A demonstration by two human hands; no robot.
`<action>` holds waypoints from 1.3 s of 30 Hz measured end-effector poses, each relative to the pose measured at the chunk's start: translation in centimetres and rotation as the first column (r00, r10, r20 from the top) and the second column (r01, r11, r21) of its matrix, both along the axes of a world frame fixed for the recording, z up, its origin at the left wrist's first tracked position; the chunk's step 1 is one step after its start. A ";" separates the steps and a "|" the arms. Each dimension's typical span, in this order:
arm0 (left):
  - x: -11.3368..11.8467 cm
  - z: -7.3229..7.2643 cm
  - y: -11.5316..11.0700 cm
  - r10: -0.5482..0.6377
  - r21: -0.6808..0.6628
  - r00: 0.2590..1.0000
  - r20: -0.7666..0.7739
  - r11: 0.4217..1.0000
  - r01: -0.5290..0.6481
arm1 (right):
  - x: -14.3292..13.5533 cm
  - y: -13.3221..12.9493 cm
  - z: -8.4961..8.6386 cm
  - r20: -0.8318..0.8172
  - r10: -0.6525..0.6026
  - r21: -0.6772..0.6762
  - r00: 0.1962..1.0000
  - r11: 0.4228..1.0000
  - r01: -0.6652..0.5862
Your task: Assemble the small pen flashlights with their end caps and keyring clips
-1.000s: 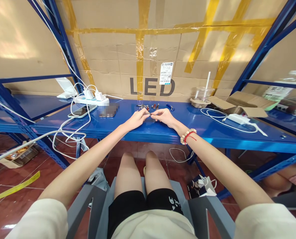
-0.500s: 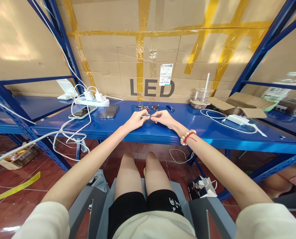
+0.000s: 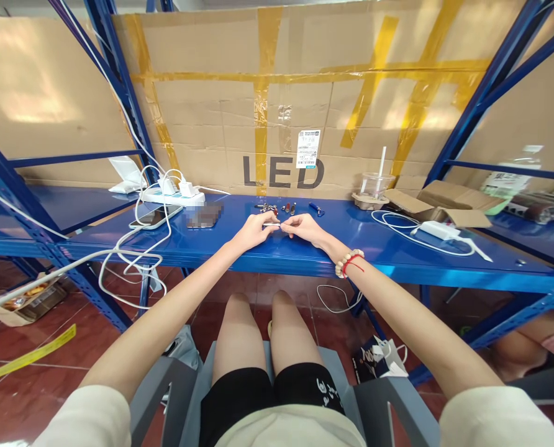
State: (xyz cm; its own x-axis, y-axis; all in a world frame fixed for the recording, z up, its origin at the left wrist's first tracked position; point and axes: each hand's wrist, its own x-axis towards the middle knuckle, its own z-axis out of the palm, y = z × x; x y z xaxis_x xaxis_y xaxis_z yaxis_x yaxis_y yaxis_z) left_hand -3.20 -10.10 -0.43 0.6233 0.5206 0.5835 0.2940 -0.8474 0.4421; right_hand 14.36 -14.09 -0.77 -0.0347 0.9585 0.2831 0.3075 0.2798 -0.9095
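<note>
Over the front part of the blue table (image 3: 202, 248), my left hand (image 3: 257, 231) is closed on a small, thin, silvery piece (image 3: 271, 224). My right hand (image 3: 304, 228) is pinched at the right end of that piece; whatever its fingertips hold is too small to name. The fingertips of both hands nearly meet. Just behind them lie a cluster of small metal parts (image 3: 266, 208), a few small reddish-brown pieces (image 3: 287, 207) and a blue object (image 3: 316, 209).
Left of my hands are a dark flat item (image 3: 203, 216), a phone (image 3: 154, 217) and a power strip (image 3: 177, 197) with white cables. To the right stand a plastic cup (image 3: 374, 186), an open cardboard box (image 3: 445, 202) and a white adapter (image 3: 439, 230). Someone's leg shows at far right.
The view has tilted up slightly, so the table and hands appear a little lower. Both hands stay together at the thin piece, with only slight finger movement.
</note>
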 end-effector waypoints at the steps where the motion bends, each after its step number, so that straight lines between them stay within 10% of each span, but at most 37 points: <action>1: 0.0 0.0 0.0 -0.009 -0.008 1.000 0.004 1.000 0.009 | 0.0 0.0 0.0 -0.001 0.002 -0.002 1.000 1.000 -0.002; 39: 0.5 0.1 -0.2 0.121 -0.053 0.990 -0.068 0.991 -0.124 | 0.4 0.6 0.1 -0.133 -0.043 -0.017 0.990 0.999 0.041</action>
State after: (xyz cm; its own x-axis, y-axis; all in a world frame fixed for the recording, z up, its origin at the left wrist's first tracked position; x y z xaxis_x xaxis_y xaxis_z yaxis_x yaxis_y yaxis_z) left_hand -2.68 -10.31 -0.30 0.5880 0.6264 0.5117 0.4233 -0.7774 0.4653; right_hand 14.72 -13.50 -0.63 0.0425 0.9623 0.2686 0.1942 0.2558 -0.9470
